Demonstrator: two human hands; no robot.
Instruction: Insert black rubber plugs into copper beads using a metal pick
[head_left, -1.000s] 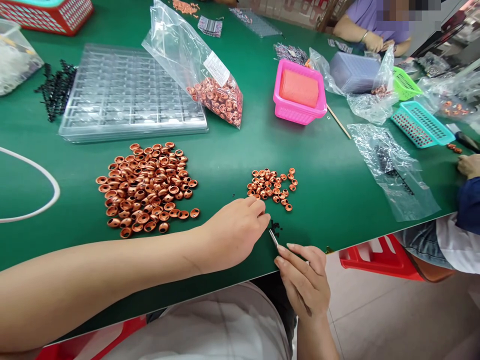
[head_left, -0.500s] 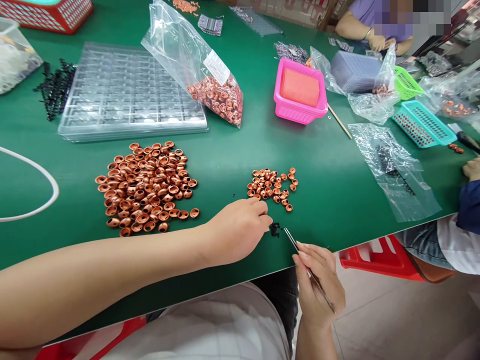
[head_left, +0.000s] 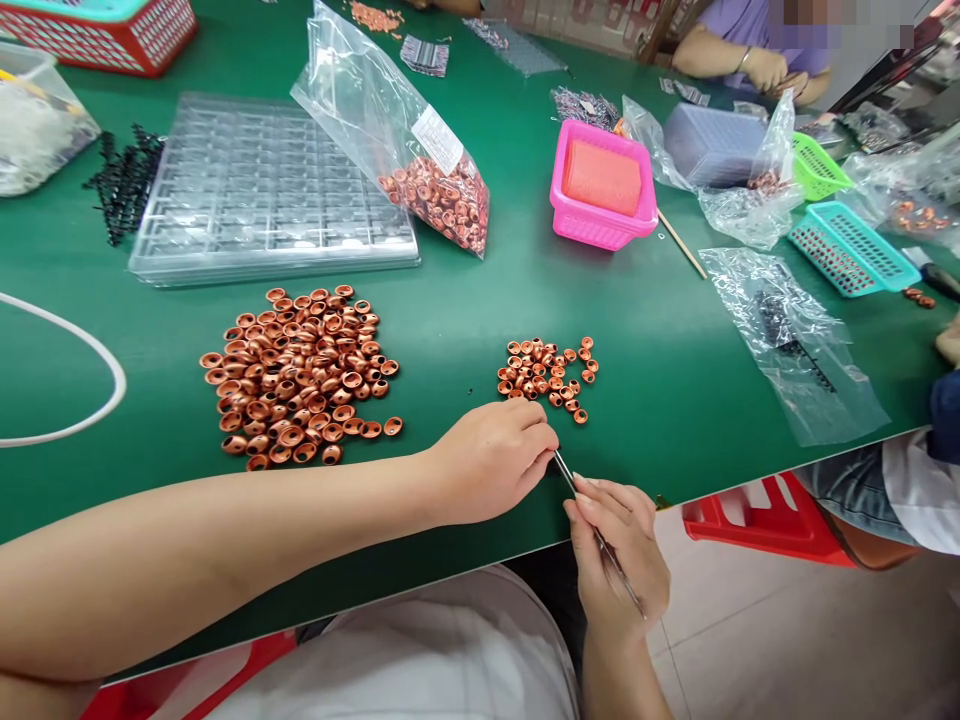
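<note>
My right hand [head_left: 621, 550] pinches metal tweezers [head_left: 606, 548], whose tips reach up to the fingers of my left hand [head_left: 501, 455]. The left fingers are curled closed, and whatever they hold is hidden from the camera. Just beyond my left hand lies a small group of copper-coloured, cup-shaped pieces [head_left: 541, 370] with dark holes. A larger pile of similar copper-coloured cups [head_left: 300, 375] is spread to the left, past my left forearm. My hands cover the spot near the table edge where small black bits lay.
Behind the pile are stacked clear plastic trays [head_left: 255, 200], black sprue-like parts [head_left: 127, 185] and a bag of copper pieces [head_left: 446, 200]. A pink basket [head_left: 604, 225] holds an orange block. At right lie a plastic bag [head_left: 795, 350] and a turquoise basket [head_left: 855, 250]. Co-workers sit at the right.
My right hand has moved up and left, bringing the tweezer tips to my left fingers. The small black bits on the table are now covered. My left hand has shifted slightly right.
</note>
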